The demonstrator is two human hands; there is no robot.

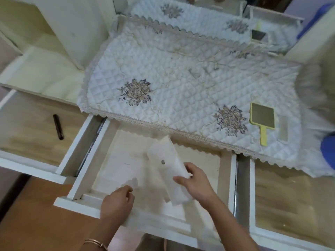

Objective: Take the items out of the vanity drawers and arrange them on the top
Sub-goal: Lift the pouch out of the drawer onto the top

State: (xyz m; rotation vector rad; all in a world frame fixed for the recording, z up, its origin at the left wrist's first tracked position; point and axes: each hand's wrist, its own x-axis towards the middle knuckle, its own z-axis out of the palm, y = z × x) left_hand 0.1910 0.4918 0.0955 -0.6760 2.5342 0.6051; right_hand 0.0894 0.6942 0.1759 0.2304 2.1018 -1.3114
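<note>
The right hand (196, 182) gripped a white oblong snap-button pouch (159, 153) near the open drawer's (117, 165) front edge — presumably to lift it onto the quilt-covered bench (181, 84); whether the left hand (117, 201) held anything, I couldn't tell.

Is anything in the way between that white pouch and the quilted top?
Nothing visible. The right hand grips the white pouch over the open drawer; the quilted top starts just beyond, and the hand mirror lies off to the right.

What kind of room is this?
Probably a bedroom or dressing room, at a vanity table: a wall mirror reflects the quilted cover, a yellow hand mirror lies on it, and drawers stand pulled open.
</note>
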